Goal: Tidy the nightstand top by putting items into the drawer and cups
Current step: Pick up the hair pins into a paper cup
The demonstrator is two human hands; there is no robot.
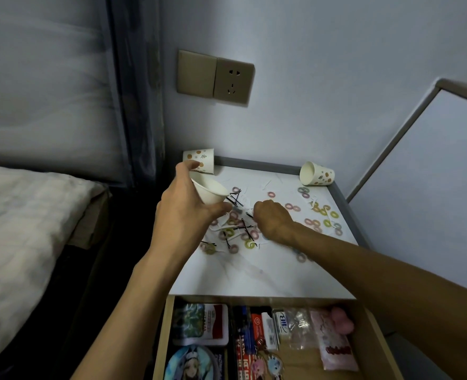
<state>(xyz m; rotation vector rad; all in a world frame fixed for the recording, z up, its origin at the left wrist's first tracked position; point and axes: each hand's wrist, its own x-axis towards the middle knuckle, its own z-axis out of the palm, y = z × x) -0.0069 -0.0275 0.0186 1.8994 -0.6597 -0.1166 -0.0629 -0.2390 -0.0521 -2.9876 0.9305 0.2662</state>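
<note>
We hold a plain white paper cup [210, 192] in our left hand [183, 207], with fingers and thumb wrapped round its wall. It is tipped above the back left part of the bench [254, 281], its mouth facing right. Our right hand [272, 219] reaches down into the middle of the clutter with its fingers curled under. The fingertips are hidden, so we cannot tell whether they pinch anything. Small coloured hair rings [327, 215], black hairpins [236, 200] and thin white sticks lie scattered over the bench top, thickest just beside and under our hands. A patterned cup [200, 157] stands in the back left corner, partly behind our left hand. A second patterned cup [317, 174] lies on its side in the back right corner, mouth facing left. Below the front edge, the drawer [162, 338] is pulled open and holds packets, pens and small cases.
</note>
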